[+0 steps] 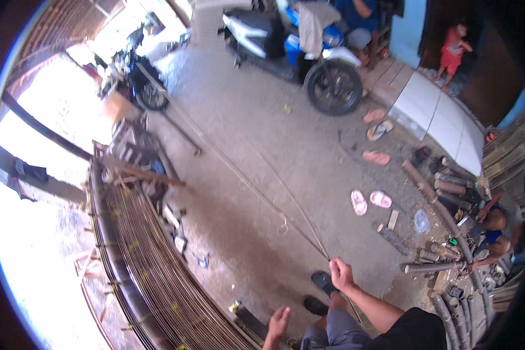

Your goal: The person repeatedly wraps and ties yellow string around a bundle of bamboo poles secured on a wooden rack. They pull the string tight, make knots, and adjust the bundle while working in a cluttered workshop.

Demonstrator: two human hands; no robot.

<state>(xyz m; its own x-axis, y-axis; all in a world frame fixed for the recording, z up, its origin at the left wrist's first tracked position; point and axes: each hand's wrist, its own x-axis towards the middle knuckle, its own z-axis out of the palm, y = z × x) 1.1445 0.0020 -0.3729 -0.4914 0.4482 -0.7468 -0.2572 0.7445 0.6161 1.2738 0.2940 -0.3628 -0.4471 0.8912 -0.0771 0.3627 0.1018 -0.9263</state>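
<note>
My right hand (341, 274) is closed round the near ends of long thin canes. One cane (245, 181) runs far off to the upper left, toward a parked motorcycle; a thinner one (286, 188) lies beside it. The two meet just ahead of my fist, and a thin tail shows below my right forearm. A small loop of string or fibre (283, 225) hangs at the longer cane. My left hand (279, 322) is low and near the middle, fingers loosely bent and apart, with nothing visible in it. Beside it on the left slopes a rack of thin rods (151, 251) with yellow ties.
A motorcycle (149, 90) stands at the far left, another (297, 52) at the top. Sandals (381, 199) and cut logs (394, 239) lie on the right. A seated person (496, 224) is by the logs; a small person in red (454, 49) stands in the doorway.
</note>
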